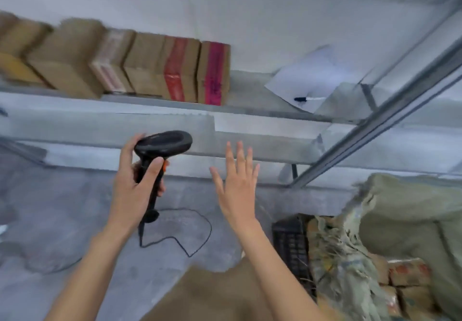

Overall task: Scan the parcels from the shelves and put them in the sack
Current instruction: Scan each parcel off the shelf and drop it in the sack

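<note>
Several brown cardboard parcels (pixel 120 63) stand in a row on the metal shelf (pixel 250 110), the two rightmost wrapped in red (pixel 177 70) and pink tape (pixel 215 73). My left hand (pixel 132 183) grips the handle of a black barcode scanner (pixel 162 145), head pointing right, below the shelf edge. My right hand (pixel 237 180) is raised with fingers spread and straight, holding nothing, just right of the scanner. The greenish woven sack (pixel 400 233) gapes open at the lower right, with parcels (pixel 407 273) inside.
A white sheet of paper (pixel 307 75) and a marker (pixel 307 99) lie on the shelf to the right. The scanner's black cable (pixel 195 235) loops on the grey floor. A black crate (pixel 290 245) sits beside the sack. A slanted metal upright (pixel 390 115) crosses the right.
</note>
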Available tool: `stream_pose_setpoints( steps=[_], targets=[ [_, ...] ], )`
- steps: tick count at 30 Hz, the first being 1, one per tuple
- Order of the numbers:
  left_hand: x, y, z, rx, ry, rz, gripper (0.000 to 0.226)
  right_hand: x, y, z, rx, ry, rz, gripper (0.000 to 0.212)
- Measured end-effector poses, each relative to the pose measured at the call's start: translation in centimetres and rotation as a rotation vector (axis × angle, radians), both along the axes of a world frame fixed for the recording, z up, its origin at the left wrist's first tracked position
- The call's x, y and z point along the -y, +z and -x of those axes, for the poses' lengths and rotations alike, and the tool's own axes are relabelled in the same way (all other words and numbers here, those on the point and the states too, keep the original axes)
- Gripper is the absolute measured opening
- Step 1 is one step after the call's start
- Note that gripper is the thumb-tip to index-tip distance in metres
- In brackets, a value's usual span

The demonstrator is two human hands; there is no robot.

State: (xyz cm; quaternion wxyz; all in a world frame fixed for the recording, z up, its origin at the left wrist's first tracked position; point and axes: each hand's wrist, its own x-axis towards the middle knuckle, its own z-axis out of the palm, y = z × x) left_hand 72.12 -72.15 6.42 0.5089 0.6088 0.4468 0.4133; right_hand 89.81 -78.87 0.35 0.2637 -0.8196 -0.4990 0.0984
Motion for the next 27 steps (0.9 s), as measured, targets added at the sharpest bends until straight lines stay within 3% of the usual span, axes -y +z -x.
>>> stream_pose_setpoints(
  steps=[17, 22, 27],
  targets=[
    [-4.5, 3.6, 25.9, 0.08, 0.712, -0.108, 0.042, -17.8, 2.8, 26.4, 0.01, 0.779, 0.102, 0.068],
    [-10.5, 2.9, 31.2, 0.07, 0.806, -0.112, 0.047, -25.2, 2.3, 32.6, -0.003, 0.888, 0.105, 0.067],
    [-19.4, 3.6, 35.6, 0.076, 0.81, -0.127, 0.049, -34.2, 2.6, 37.6, -0.007, 0.86, 0.103, 0.068]
  ],
)
